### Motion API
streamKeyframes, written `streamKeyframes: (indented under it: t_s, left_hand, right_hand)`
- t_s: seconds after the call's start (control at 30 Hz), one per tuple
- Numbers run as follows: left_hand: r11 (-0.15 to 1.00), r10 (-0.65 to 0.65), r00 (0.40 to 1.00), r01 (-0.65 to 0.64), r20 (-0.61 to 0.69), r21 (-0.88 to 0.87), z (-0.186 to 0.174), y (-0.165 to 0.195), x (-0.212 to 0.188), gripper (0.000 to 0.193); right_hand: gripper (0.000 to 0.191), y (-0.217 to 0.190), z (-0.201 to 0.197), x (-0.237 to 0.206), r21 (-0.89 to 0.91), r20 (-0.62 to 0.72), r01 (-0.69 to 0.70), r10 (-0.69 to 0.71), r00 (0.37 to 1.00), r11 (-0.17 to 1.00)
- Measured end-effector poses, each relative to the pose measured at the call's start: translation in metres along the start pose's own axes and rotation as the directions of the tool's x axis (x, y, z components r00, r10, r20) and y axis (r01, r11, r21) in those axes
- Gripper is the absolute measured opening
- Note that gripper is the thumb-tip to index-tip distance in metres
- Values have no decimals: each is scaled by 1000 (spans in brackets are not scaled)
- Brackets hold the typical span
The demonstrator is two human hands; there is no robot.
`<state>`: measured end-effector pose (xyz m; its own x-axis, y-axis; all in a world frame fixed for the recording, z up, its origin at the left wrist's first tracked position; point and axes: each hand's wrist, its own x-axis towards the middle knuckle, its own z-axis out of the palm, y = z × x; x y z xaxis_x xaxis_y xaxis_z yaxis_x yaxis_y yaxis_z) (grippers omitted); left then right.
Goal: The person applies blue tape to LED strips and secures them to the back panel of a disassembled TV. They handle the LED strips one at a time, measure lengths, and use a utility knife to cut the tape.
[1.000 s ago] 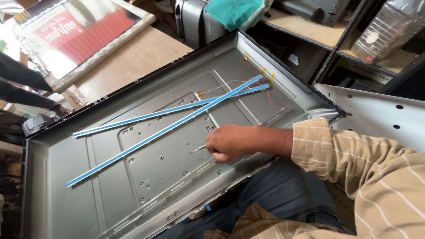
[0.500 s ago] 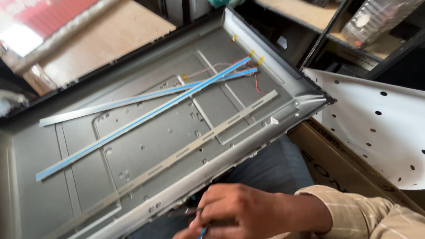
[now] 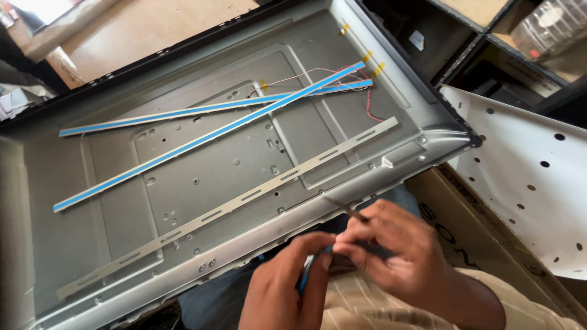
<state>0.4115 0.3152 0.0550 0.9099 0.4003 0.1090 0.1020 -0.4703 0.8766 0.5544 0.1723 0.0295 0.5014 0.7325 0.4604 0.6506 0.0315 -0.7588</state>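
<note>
Head view, one picture. Cardboard box (image 3: 489,235), brown with dark print on its side, sits at lower right beside the metal panel (image 3: 202,183) and partly under a white sheet (image 3: 532,177) dotted with round holes. Small white label (image 3: 417,40), square, on the dark shelf (image 3: 489,36) at top right; clear plastic bag (image 3: 553,27) with a red spot on the shelf above it. Yellow tape tabs (image 3: 373,63), three that I can count, along the panel's upper right rim.

Left hand (image 3: 287,284): I see the fingers curled narrow around a blue tool (image 3: 306,274), only a short length of it showing between thumb and forefinger, below the panel's near edge and over the lap. Right hand (image 3: 397,250): fingers pinched on a thin dark rod (image 3: 347,209), its tip pointing up and left and just touching the panel's near rim. Both hands touch each other at the fingertips. I cannot tell whether rod and blue tool are one piece.

Blue strips (image 3: 214,125), two, lie on the panel, crossing near its right end; long axes run lower left to upper right. Grey strip (image 3: 244,198), slotted, lies nearer me, on the same slant. Red wires (image 3: 361,91) loop at the right ends of the blue ones.
</note>
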Motion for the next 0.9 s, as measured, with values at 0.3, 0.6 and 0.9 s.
streamKeyframes:
  t_s: [0.3, 0.6, 0.9]
  left_hand:
    - [1000, 2, 980, -1, 198, -3, 30, 21, 103, 15]
    - [854, -350, 690, 513, 633, -87, 58, -10, 213, 14]
    - [933, -198, 749, 342, 633, -113, 78, -42, 245, 21]
  right_hand:
    - [13, 45, -71, 31, -13, -161, -332, 325, 932, 943]
    - [34, 162, -111, 83, -372, -37, -274, 281, 959, 887]
    - [16, 162, -117, 91, -237, 83, -520, 550, 831, 821]
